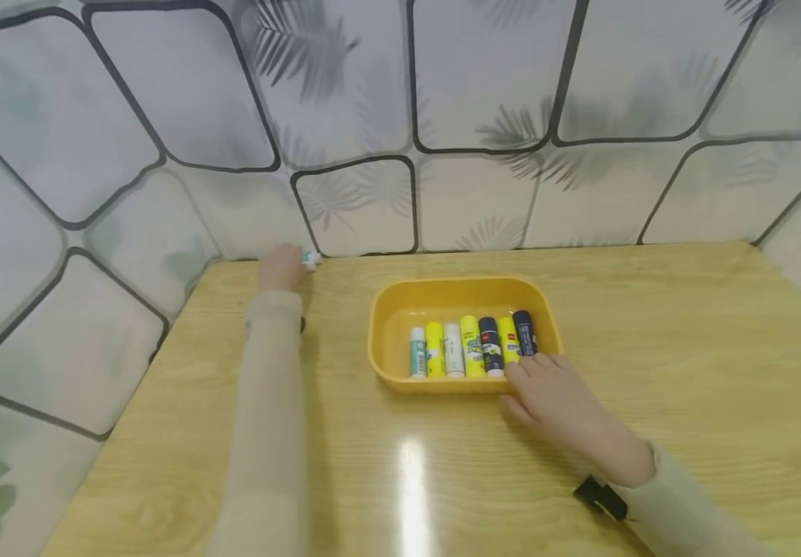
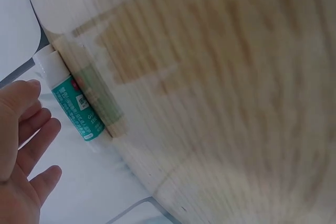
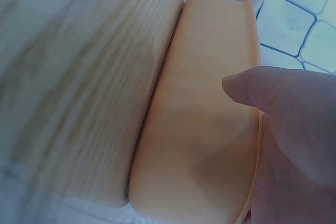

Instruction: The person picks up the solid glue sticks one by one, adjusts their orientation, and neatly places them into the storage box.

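Note:
A green-and-white glue stick (image 2: 79, 107) lies on its side at the table's back edge, against the wall. Close beside it is my left hand (image 1: 281, 268), its fingers loosely bent; a gap shows between the fingers (image 2: 44, 135) and the stick in the left wrist view. My right hand (image 1: 567, 404) grips the near right rim of a yellow plastic tray (image 1: 392, 329), thumb (image 3: 247, 88) on the outer wall and the other fingers over the rim. Several glue sticks stand in a row inside: teal-and-white, yellow, white (image 1: 454, 352) and dark blue (image 1: 490, 348).
The wooden table (image 1: 651, 333) runs back to a wall (image 1: 477, 201) with a dark-lined stone and leaf pattern. Another wall face (image 1: 46, 325) borders the table on the left. A bright light reflection lies in front of the tray.

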A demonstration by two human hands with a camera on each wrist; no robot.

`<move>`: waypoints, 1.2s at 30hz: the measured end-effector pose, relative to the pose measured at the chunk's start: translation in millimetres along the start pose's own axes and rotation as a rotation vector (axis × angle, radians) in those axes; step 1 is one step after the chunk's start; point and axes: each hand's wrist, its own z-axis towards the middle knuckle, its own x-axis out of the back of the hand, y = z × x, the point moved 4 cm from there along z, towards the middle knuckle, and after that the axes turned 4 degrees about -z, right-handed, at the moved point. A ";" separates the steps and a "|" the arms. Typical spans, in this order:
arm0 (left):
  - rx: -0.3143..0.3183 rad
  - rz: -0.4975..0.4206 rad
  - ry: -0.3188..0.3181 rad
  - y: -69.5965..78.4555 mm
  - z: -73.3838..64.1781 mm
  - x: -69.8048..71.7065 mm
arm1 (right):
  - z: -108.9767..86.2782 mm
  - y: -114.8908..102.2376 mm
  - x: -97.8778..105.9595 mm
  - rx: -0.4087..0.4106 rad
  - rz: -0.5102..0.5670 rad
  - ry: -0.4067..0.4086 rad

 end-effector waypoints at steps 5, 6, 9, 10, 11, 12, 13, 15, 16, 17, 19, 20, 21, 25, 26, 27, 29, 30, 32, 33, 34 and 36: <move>-0.011 0.010 0.019 -0.8 -0.1 -1.0 | 0.1 -0.2 0.2 0.005 -0.002 0.014; -0.015 0.010 0.021 -0.8 0.0 -1.4 | 0.2 -0.5 0.2 0.006 -0.002 0.013; -0.023 0.036 0.027 -1.5 0.1 -1.7 | 0.9 -1.4 1.0 0.004 -0.004 0.004; -0.025 0.039 0.027 -1.9 0.2 -2.0 | 1.0 -1.8 1.1 0.003 -0.004 -0.002; -0.028 0.046 0.029 -2.2 0.4 -2.3 | 1.1 -2.0 1.2 0.002 -0.006 -0.006; -0.032 0.051 0.029 -2.6 0.6 -2.8 | 1.1 -2.1 1.2 0.000 -0.007 -0.011; -0.036 0.061 0.028 -3.0 0.7 -3.4 | 1.1 -2.2 1.1 -0.003 -0.009 -0.016; -0.044 0.067 0.026 -3.6 1.2 -4.5 | 0.8 -2.1 1.3 -0.004 -0.011 -0.021; -0.048 0.069 0.023 -3.8 1.3 -5.1 | 0.6 -1.8 1.3 -0.006 -0.012 -0.022; -0.052 0.072 0.023 -3.9 1.1 -5.5 | 0.5 -1.6 1.3 -0.005 -0.013 -0.020; -0.059 0.074 0.022 -3.7 0.6 -6.1 | 0.4 -1.2 1.1 -0.002 -0.014 -0.018; -0.065 0.072 0.025 -3.5 0.3 -6.4 | 0.2 -1.1 1.2 -0.001 -0.014 -0.016; -0.074 0.071 0.034 -3.4 0.2 -6.7 | 0.0 -0.9 1.1 0.000 -0.016 -0.015; -0.112 0.086 0.058 -6.6 -0.4 -9.7 | -0.2 -2.3 0.7 0.009 -0.019 -0.007; -0.121 0.089 0.064 -7.0 -0.8 -10.4 | -0.3 -2.5 0.9 0.009 -0.020 -0.004; -0.124 0.093 0.067 -7.3 -1.1 -11.1 | -0.3 -2.7 1.1 0.008 -0.019 -0.003; -0.127 0.112 0.061 -6.8 -2.0 -11.9 | -0.4 -2.7 1.8 0.003 -0.018 -0.003; -0.127 0.114 0.060 -6.0 -2.8 -12.1 | -0.4 -2.6 2.2 0.000 -0.017 -0.005; -0.121 0.104 0.050 -5.9 -6.8 -11.8 | 0.1 -3.1 3.1 -0.006 -0.012 -0.012; -0.114 0.093 0.038 -6.1 -8.3 -12.1 | 0.4 -3.4 3.4 -0.008 -0.010 -0.014; -0.109 0.083 0.025 -6.3 -10.2 -12.5 | 0.5 -3.7 3.6 -0.007 -0.012 -0.016; -0.098 0.050 -0.004 -6.5 -14.1 -13.1 | 0.9 -4.1 3.7 -0.004 -0.009 -0.019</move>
